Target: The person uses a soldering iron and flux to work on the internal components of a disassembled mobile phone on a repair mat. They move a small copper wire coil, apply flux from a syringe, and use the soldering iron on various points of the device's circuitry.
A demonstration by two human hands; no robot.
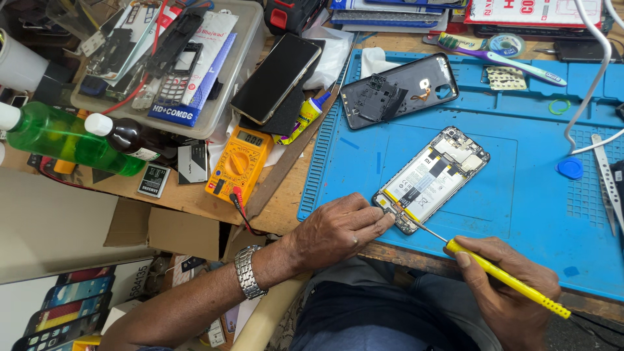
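The right hand (510, 289) is gripping a yellow screwdriver (507, 278), its tip touching the bottom end of the opened phone (430, 180). The left hand (338, 229) is pinching that same end, fingers closed. The phone is lying on a blue mat (520, 201). Farther off, its black back cover (398, 90) is resting, and a yellow multimeter (239, 162) is sitting beside the mat.

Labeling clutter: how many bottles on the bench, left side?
2. A green bottle lies at the far left edge; a dark brown bottle lies right beside it, near the yellow multimeter. Clutter could hide more.
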